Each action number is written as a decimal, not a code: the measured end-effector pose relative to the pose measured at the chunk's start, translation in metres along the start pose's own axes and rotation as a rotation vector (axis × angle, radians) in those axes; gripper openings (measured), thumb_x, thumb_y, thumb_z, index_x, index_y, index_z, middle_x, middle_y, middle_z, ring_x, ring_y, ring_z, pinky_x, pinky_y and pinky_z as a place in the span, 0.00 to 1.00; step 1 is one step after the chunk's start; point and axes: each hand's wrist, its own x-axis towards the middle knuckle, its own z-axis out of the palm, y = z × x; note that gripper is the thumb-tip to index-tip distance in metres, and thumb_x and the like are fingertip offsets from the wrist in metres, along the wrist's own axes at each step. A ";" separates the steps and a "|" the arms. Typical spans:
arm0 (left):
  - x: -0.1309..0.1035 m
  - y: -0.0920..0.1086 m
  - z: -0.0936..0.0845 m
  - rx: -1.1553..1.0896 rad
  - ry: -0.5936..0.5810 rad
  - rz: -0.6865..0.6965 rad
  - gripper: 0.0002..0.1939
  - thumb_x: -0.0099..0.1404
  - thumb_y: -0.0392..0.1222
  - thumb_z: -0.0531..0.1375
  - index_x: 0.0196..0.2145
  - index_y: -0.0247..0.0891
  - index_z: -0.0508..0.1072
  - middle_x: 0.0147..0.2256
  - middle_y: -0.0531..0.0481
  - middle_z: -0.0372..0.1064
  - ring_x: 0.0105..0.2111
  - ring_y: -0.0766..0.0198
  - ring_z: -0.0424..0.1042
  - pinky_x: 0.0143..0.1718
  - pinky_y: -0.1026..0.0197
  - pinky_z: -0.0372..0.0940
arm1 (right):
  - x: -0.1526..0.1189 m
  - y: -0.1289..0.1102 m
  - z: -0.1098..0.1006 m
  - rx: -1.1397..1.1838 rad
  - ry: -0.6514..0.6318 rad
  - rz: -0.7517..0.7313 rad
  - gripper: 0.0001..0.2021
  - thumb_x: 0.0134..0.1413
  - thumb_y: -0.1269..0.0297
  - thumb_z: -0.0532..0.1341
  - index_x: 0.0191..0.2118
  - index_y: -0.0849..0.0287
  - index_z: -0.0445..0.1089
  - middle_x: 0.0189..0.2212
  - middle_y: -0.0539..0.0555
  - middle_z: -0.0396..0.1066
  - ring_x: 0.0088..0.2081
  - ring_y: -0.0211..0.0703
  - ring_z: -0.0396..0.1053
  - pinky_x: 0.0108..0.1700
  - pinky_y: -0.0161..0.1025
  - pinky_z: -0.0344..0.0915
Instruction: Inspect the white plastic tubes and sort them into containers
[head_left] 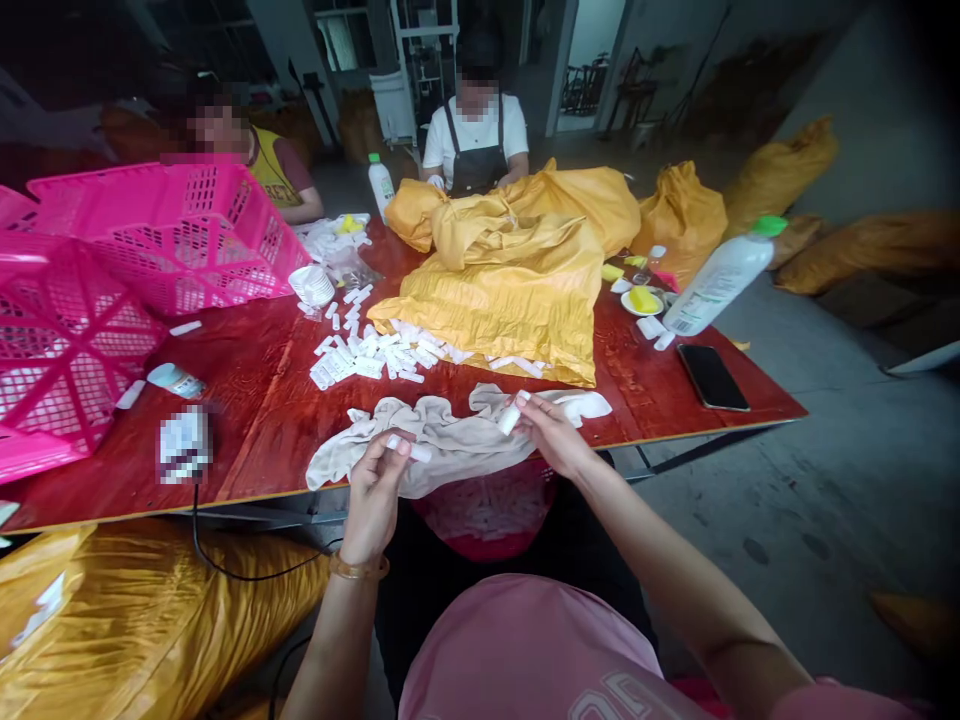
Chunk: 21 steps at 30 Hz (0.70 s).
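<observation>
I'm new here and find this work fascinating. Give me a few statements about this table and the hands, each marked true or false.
1. The left hand holds a small white piece. True.
2. The right hand is empty. False: it holds a white cylindrical piece.
3. A wrinkled cloth lies along the near edge of the red table. True.
4. The dark phone sits inside a pink basket. False: it lies on the table.
5. Loose white pieces lie near a yellow sack. True.
</observation>
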 end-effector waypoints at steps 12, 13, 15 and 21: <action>-0.031 0.025 0.022 0.585 -0.243 0.212 0.16 0.68 0.46 0.60 0.52 0.42 0.68 0.40 0.48 0.75 0.41 0.60 0.75 0.42 0.62 0.67 | -0.053 0.002 0.040 -0.383 -0.454 -0.109 0.13 0.63 0.54 0.60 0.41 0.60 0.71 0.33 0.50 0.69 0.34 0.38 0.65 0.40 0.36 0.64; -0.031 0.024 0.023 0.598 -0.260 0.240 0.14 0.68 0.46 0.61 0.49 0.41 0.69 0.39 0.48 0.75 0.39 0.60 0.75 0.41 0.63 0.66 | -0.055 0.001 0.040 -0.415 -0.476 -0.127 0.13 0.64 0.54 0.59 0.41 0.60 0.71 0.32 0.50 0.69 0.34 0.38 0.65 0.39 0.35 0.64; -0.030 0.023 0.024 0.644 -0.299 0.284 0.08 0.68 0.46 0.61 0.43 0.41 0.71 0.37 0.49 0.75 0.36 0.62 0.74 0.39 0.63 0.65 | -0.058 0.000 0.041 -0.504 -0.489 -0.181 0.12 0.66 0.56 0.56 0.43 0.59 0.70 0.32 0.50 0.70 0.33 0.38 0.67 0.38 0.34 0.64; -0.028 0.016 0.037 0.665 -0.352 0.195 0.12 0.73 0.48 0.51 0.42 0.41 0.70 0.35 0.49 0.71 0.35 0.60 0.71 0.41 0.60 0.64 | -0.067 0.003 0.049 -0.946 -0.335 -0.443 0.11 0.67 0.65 0.53 0.50 0.60 0.67 0.42 0.59 0.71 0.42 0.46 0.70 0.45 0.41 0.68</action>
